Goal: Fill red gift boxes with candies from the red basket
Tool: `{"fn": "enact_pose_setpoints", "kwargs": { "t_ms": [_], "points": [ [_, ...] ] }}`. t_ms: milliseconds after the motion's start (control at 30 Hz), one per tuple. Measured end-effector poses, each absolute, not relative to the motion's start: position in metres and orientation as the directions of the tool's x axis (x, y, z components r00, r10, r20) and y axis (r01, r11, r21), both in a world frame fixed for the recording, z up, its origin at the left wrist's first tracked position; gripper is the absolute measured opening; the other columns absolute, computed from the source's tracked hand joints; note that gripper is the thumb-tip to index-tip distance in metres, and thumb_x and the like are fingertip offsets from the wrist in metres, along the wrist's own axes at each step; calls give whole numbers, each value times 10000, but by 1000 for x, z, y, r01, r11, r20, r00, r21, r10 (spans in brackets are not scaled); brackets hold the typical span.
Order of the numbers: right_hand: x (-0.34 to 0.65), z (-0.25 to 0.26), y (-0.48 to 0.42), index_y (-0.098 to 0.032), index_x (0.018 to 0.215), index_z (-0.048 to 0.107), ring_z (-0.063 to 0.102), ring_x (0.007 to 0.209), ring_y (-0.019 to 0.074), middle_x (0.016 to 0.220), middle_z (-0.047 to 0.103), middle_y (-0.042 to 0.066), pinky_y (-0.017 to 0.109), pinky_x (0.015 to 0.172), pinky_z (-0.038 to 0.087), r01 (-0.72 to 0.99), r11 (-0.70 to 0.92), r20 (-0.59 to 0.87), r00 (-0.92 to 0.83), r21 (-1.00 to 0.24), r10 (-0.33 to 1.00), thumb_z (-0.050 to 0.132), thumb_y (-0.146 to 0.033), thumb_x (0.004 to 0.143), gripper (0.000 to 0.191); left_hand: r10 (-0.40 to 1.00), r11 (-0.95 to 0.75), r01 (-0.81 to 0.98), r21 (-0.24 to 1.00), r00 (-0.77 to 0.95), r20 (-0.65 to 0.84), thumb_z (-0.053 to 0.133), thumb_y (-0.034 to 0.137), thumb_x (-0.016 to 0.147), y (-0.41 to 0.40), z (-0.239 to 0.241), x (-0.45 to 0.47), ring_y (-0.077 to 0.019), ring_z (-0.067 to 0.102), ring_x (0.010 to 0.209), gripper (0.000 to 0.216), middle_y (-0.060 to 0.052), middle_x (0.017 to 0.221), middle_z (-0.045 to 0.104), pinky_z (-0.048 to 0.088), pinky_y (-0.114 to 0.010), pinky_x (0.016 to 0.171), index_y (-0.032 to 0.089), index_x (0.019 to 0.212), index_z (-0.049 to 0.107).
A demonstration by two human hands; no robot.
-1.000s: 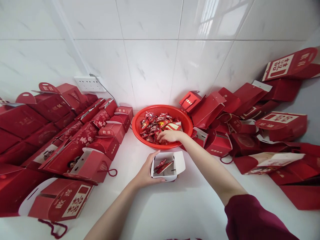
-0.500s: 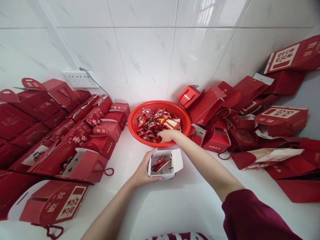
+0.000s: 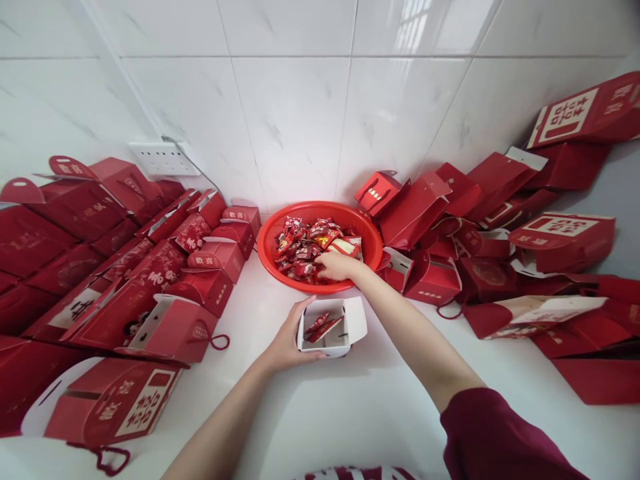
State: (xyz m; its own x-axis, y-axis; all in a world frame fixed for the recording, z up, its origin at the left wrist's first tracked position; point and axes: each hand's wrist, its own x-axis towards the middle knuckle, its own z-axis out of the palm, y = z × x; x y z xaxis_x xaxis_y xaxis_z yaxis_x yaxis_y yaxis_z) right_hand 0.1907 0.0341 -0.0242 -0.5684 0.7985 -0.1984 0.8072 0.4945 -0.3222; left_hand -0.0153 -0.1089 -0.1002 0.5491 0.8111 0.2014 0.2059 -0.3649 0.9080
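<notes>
The box, white inside, gaped upward, its flap spread rightward, with red packets slanted within. Just beyond sat the round red basket, holding a loose heap of shiny, mostly red packets.

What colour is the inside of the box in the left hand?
White inside the box, best seen in the head view.

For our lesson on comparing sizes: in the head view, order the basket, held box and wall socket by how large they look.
1. Basket
2. Held box
3. Wall socket
The box is nearer the camera than the socket.
</notes>
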Motion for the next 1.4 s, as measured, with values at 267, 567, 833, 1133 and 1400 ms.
{"fn": "enact_pose_setpoints", "kwargs": {
  "t_ms": [267,567,833,1133,1400],
  "points": [
    [207,-16,37,-205,1106,766,726,911,160,1018,784,17,167,758,513,757,479,-222,-611,-445,760,485,80,707,565,821,-340,145,929,528,218,839,542,663,-109,-108,-13,-385,399,1386,1063,-143,1517,363,328,-554,1160,272,1524,278],
    [147,-20,51,-142,1315,641,698,1021,322,1258,683,167,323,820,552,766,504,-309,-629,-398,713,757,-126,651,673,811,-364,194,911,546,208,846,509,669,-108,-102,-17,-375,365,1408,1054,-126,1530,331,311,-537,1173,292,1525,269],
    [181,-7,52,-179,1013,738,697,886,242,964,755,47,266,800,519,730,463,-223,-627,-503,746,811,-131,617,405,810,-377,189,906,543,224,840,509,678,-107,-104,-15,-372,378,1403,1044,-123,1527,336,314,-534,1174,296,1525,270],
    [232,-17,1,-154,1467,376,662,914,217,1046,687,64,363,880,516,643,351,110,-384,-681,917,652,-244,855,678,804,-382,183,906,548,229,850,470,683,-106,-106,-15,-369,352,1418,1056,-134,1547,309,299,-526,1178,291,1530,245],
    [230,-25,-8,-189,1489,337,661,772,173,812,677,-18,309,846,511,458,368,259,-283,-809,923,638,-230,869,690,775,-564,227,794,479,413,902,422,604,-112,-104,-12,-360,472,1287,1034,-119,1386,449,399,-499,1097,298,1474,359]
  ]
}}
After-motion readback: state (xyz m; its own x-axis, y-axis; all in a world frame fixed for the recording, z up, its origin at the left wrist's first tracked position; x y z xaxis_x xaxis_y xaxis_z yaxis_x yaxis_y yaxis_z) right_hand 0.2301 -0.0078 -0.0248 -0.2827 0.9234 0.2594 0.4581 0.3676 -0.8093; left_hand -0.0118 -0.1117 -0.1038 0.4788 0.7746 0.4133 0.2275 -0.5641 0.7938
